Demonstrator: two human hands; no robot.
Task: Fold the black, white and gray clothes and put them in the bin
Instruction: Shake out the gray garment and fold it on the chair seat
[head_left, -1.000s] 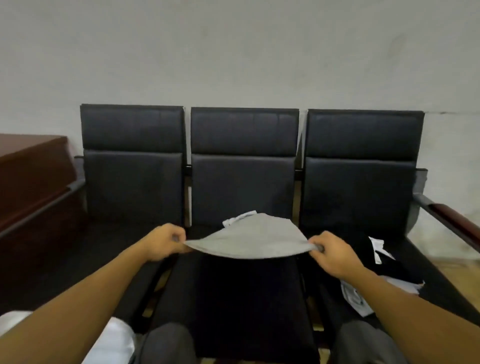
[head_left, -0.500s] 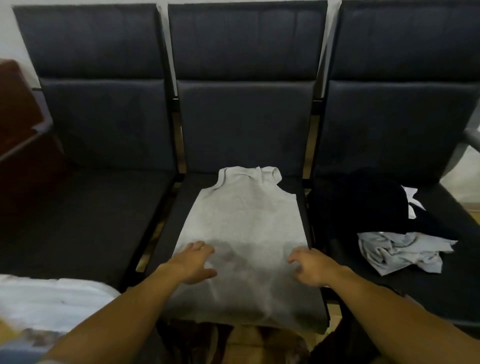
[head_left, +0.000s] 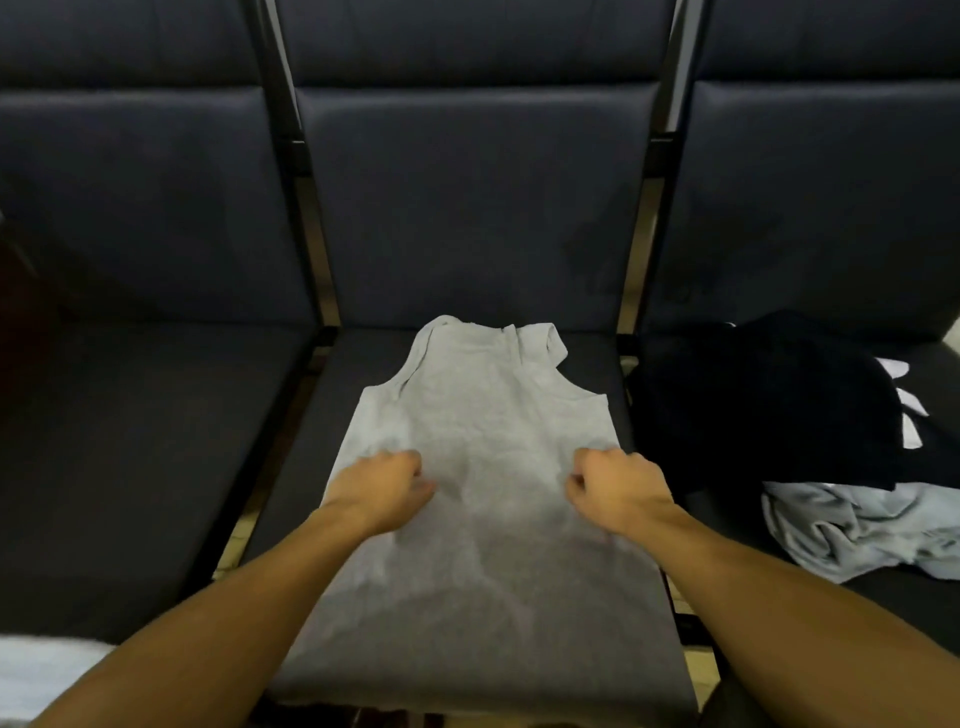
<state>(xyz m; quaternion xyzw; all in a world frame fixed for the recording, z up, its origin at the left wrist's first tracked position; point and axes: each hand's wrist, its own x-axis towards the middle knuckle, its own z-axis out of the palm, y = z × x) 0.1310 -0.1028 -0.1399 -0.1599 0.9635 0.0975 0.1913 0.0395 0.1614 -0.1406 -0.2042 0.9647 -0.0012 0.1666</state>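
Note:
A gray tank top (head_left: 483, 415) lies spread flat on the middle seat (head_left: 322, 415), neck toward the backrest and hem hanging over the front edge. My left hand (head_left: 382, 488) sits at its left side edge with fingers curled into the fabric. My right hand (head_left: 618, 486) grips the right side edge the same way. A black garment (head_left: 769, 405) lies bunched on the right seat, with a crumpled pale gray-white garment (head_left: 857, 525) in front of it. No bin is in view.
Three dark padded seats stand joined in a row with upright backrests (head_left: 467, 182). The left seat (head_left: 145, 441) holds nothing. Something white and blurred (head_left: 41, 670) shows at the bottom left corner.
A second ago both hands held the tank top up in the air. It then came down flat on the seat under open palms, and now the fingers have curled onto its side edges.

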